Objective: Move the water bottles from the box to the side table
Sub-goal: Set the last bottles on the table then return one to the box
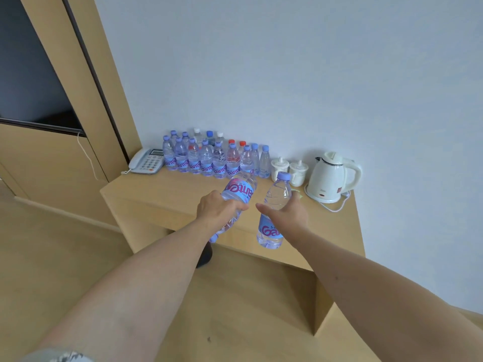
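A: How much room is there on the side table (162, 194)?

B: The back edge along the wall is crowded. A cluster of bottles (209, 158) stands upright there, running from near the back left corner toward the middle, several rows deep. A telephone (147, 160) sits at the back left corner, just beside them. To their right stand two small white cups (288, 169), then a white kettle (332, 176) near the right edge, its cord trailing on the top. The front strip of the table, from the left edge to below the kettle, is bare wood.

A: And the hands?

B: Both are over the front edge, near each other but apart. The left hand (217, 209) has its fingers wrapped round the left bottle (239, 190), which is upside down and tilted, base toward the standing cluster, cap (213, 237) pointing back past the front edge.

A: The right?

B: The right hand (285, 212) grips the right bottle (274, 212) round its middle, thumb stretched left across it. That bottle is nearly upright, cap up, its base hanging in front of the table's front edge, not resting on anything.

A: The box?

B: I cannot see it.
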Demonstrator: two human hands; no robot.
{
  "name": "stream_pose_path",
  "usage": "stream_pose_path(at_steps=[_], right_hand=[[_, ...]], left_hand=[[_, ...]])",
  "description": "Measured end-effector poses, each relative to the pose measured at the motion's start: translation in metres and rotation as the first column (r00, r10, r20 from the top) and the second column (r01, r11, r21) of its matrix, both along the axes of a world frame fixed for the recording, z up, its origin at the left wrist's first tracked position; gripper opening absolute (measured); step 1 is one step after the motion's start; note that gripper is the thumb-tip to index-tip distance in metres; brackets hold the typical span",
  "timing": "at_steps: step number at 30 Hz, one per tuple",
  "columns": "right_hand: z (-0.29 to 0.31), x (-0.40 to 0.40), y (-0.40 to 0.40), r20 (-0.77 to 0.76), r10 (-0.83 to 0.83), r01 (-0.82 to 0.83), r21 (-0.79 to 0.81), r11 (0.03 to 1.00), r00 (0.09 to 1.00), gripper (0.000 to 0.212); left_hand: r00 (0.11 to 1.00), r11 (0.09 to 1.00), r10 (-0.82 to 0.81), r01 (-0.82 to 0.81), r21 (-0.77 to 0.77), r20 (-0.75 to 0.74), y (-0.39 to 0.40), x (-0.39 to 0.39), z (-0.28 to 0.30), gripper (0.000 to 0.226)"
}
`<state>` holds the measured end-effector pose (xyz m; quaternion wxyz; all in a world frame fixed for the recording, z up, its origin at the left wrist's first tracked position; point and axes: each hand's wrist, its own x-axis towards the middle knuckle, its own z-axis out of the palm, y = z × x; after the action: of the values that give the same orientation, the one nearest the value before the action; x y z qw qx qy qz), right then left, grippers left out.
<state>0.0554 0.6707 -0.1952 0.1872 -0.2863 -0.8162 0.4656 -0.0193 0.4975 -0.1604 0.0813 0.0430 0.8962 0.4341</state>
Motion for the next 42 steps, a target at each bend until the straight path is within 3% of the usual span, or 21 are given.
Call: stream_pose_path(at_steps=[7, 13, 19, 23, 28, 31, 38, 42], right_hand=[[-0.021, -0.092, 0.022, 0.024, -0.028, 0.030, -0.090, 0.996, 0.999, 0.072], [-0.045, -0.181, 0.040, 0.040, -0.115, 0.120, -0.176, 0.977, 0.993, 0.072], [-0.051, -0.260, 0.057, 0.144, -0.199, 0.217, -0.115, 0.969, 0.969, 0.065], [-0.058, -0.299, 0.071, 0.201, -0.267, 0.281, -0.044, 0.959, 0.943, 0.074], [-0.073, -0.331, 0.092, 0.303, -0.310, 0.314, 0.035, 0.949, 0.901, 0.073], [-0.080, -0.352, 0.106, 0.313, -0.318, 0.343, -0.025, 0.939, 0.895, 0.070], [-0.089, -0.399, 0.137, 0.235, -0.254, 0.300, -0.184, 0.936, 0.938, 0.061], [-0.097, -0.417, 0.146, 0.223, -0.258, 0.302, -0.195, 0.933, 0.940, 0.050]], left_hand=[[0.995, 0.995, -0.050, 0.058, -0.086, 0.085, 0.025, -0.105, -0.018, 0.050], [0.965, 0.947, -0.228, 0.250, -0.201, 0.126, 0.052, -0.213, -0.041, 0.065], [0.826, 0.827, -0.383, 0.507, -0.245, 0.413, 0.082, -0.318, -0.047, 0.062], [0.721, 0.699, -0.417, 0.643, -0.312, 0.553, 0.099, -0.370, -0.050, 0.073], [0.646, 0.621, -0.432, 0.719, -0.313, 0.629, 0.115, -0.411, -0.068, 0.079], [0.631, 0.557, -0.458, 0.753, -0.350, 0.626, 0.125, -0.430, -0.076, 0.081], [0.599, 0.534, -0.407, 0.768, -0.352, 0.689, 0.144, -0.455, -0.093, 0.059], [0.584, 0.521, -0.376, 0.775, -0.357, 0.719, 0.149, -0.457, -0.103, 0.051]])
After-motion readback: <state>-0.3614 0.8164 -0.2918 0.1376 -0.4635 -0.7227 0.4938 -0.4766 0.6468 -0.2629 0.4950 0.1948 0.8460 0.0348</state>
